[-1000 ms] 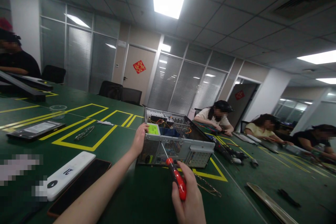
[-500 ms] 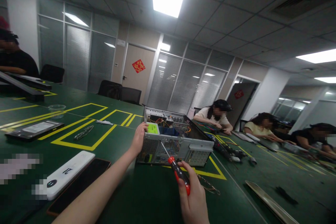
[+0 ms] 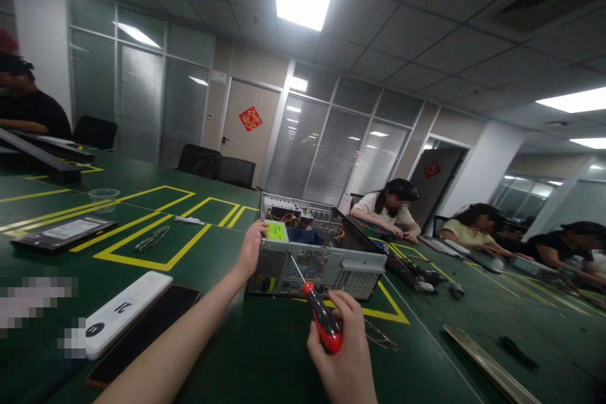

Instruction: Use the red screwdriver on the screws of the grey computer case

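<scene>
Computer case: Although I'm watching from far off, I can tell the case (image 3: 326,251) lies open side up on the green table (image 3: 269,353), its rear panel (image 3: 331,270) towards me.
Left hand: My left hand (image 3: 250,254) rests its fingers at the edge of the green-labelled box (image 3: 277,232) in the near left corner; whether they grip or only steady it, I cannot tell.
Right hand: My right hand (image 3: 345,341) is curled round the handle of a red and black screwdriver (image 3: 322,319), thumb on one side, fingers bent on the other.
Screwdriver tip: It meets, or nearly meets, the rear panel just beside the box; from here I can't see whether it sits in a screw head.
Done so far: The top side is uncovered, exposing wires (image 3: 339,235); a hard drive (image 3: 66,233) lies on the table, well apart from the case.
Left to do: The box sits inside the case, so I judge the screw work unfinished; how many fasteners remain is too small to make out.
</scene>
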`<state>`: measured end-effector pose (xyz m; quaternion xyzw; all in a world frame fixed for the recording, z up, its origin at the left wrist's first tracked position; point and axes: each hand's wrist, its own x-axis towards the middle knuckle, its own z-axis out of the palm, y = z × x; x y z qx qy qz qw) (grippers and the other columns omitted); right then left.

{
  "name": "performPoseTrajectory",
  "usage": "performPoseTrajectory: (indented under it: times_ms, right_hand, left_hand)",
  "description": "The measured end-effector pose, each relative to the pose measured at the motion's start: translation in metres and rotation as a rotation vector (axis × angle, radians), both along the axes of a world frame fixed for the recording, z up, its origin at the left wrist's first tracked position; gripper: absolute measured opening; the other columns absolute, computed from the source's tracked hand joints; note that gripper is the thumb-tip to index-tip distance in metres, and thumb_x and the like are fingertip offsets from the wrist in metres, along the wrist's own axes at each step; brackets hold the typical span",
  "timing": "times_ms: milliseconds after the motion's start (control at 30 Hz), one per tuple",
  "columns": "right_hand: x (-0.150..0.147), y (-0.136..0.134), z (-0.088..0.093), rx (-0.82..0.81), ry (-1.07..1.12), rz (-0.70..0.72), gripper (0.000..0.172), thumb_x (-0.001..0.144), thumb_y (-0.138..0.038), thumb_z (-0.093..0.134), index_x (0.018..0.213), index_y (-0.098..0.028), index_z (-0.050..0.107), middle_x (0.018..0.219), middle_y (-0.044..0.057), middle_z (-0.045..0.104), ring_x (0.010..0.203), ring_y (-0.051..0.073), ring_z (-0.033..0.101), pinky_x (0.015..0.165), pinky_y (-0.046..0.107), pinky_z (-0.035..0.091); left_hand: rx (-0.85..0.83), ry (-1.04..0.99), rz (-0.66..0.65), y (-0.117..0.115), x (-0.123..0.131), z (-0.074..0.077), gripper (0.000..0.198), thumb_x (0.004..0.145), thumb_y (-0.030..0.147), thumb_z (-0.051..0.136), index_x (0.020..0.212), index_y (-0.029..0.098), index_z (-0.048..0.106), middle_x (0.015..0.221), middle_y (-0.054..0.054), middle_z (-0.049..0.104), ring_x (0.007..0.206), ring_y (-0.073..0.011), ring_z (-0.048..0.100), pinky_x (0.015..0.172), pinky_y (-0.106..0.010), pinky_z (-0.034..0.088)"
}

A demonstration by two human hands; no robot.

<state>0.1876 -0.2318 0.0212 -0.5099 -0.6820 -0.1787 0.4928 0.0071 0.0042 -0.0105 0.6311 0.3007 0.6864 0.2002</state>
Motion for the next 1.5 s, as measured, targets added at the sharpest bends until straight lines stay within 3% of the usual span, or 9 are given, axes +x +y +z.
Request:
performPoseTrajectory:
  times_ms: [100, 233, 467, 633, 867, 1133, 1267, 1500]
  right_hand:
    - [-0.0004, -0.0015, 0.0006, -0.020, -0.022, -0.003, 0.036, 0.091, -0.031, 0.062, 0.125, -0.024, 0.056, 0.118, 0.012, 0.067, 0.100, 0.027, 0.071, 0.081, 0.039, 0.061]
    - [-0.0002, -0.0036, 0.0009, -0.128, 0.046, 0.026, 0.029, 0.100, -0.031, 0.048, 0.127, -0.025, 0.055, 0.114, 0.009, 0.070, 0.100, 0.024, 0.072, 0.080, 0.034, 0.061]
    - [-0.0020, -0.0003, -0.0040, -0.017, 0.015, -0.033, 0.038, 0.093, -0.032, 0.058, 0.130, -0.024, 0.054, 0.128, 0.014, 0.061, 0.106, 0.027, 0.068, 0.084, 0.041, 0.061]
    - [-0.0045, -0.0053, -0.0014, -0.150, 0.082, 0.015, 0.032, 0.101, -0.033, 0.043, 0.130, -0.025, 0.054, 0.116, 0.010, 0.070, 0.102, 0.025, 0.071, 0.083, 0.036, 0.060]
    - [-0.0050, -0.0014, 0.0005, -0.002, -0.034, -0.021, 0.039, 0.088, -0.020, 0.056, 0.127, -0.025, 0.054, 0.127, 0.013, 0.061, 0.110, 0.027, 0.068, 0.088, 0.042, 0.061]
    - [-0.0050, -0.0054, 0.0028, -0.121, 0.001, 0.063, 0.032, 0.098, -0.029, 0.048, 0.129, -0.026, 0.054, 0.118, 0.009, 0.070, 0.105, 0.024, 0.072, 0.086, 0.035, 0.061]
    - [-0.0057, -0.0019, 0.0010, -0.012, -0.019, -0.014, 0.037, 0.092, -0.023, 0.054, 0.129, -0.024, 0.054, 0.126, 0.013, 0.065, 0.109, 0.026, 0.070, 0.088, 0.039, 0.061]
    - [-0.0054, -0.0031, 0.0049, -0.105, -0.049, 0.004, 0.021, 0.092, -0.029, 0.059, 0.112, -0.025, 0.063, 0.118, 0.011, 0.068, 0.098, 0.025, 0.073, 0.078, 0.034, 0.063]
  left_hand:
    - [-0.001, 0.002, 0.001, -0.0001, -0.0001, 0.0000, 0.047, 0.101, 0.051, 0.026, 0.087, 0.023, 0.061, 0.119, -0.010, 0.069, 0.133, -0.0251, 0.054, 0.119, -0.047, 0.039]
    - [-0.004, 0.000, -0.006, 0.0004, 0.0000, -0.0002, 0.047, 0.101, 0.052, 0.026, 0.087, 0.023, 0.061, 0.120, -0.010, 0.068, 0.133, -0.0251, 0.054, 0.119, -0.047, 0.039]
    - [0.009, 0.002, 0.000, -0.0007, -0.0002, 0.0006, 0.050, 0.101, 0.054, 0.025, 0.088, 0.023, 0.062, 0.118, -0.010, 0.069, 0.133, -0.0251, 0.054, 0.118, -0.047, 0.039]
    - [-0.017, 0.009, -0.008, -0.0021, -0.0011, 0.0018, 0.047, 0.101, 0.052, 0.027, 0.087, 0.023, 0.061, 0.120, -0.009, 0.069, 0.134, -0.0247, 0.053, 0.119, -0.046, 0.039]
    - [-0.006, 0.008, -0.008, -0.0012, -0.0008, 0.0017, 0.046, 0.100, 0.052, 0.027, 0.087, 0.023, 0.061, 0.119, -0.010, 0.069, 0.133, -0.0256, 0.054, 0.118, -0.047, 0.039]
    - [0.003, -0.011, -0.012, 0.0011, -0.0005, -0.0009, 0.045, 0.100, 0.051, 0.028, 0.087, 0.023, 0.061, 0.118, -0.010, 0.068, 0.133, -0.0265, 0.054, 0.117, -0.048, 0.040]
    - [-0.004, -0.017, -0.013, 0.0017, 0.0007, -0.0010, 0.045, 0.100, 0.052, 0.028, 0.086, 0.023, 0.060, 0.117, -0.010, 0.068, 0.132, -0.0264, 0.054, 0.117, -0.048, 0.040]
    - [-0.012, -0.011, 0.003, -0.0001, 0.0013, 0.0011, 0.049, 0.099, 0.055, 0.025, 0.084, 0.023, 0.059, 0.115, -0.010, 0.068, 0.130, -0.0259, 0.055, 0.115, -0.047, 0.042]
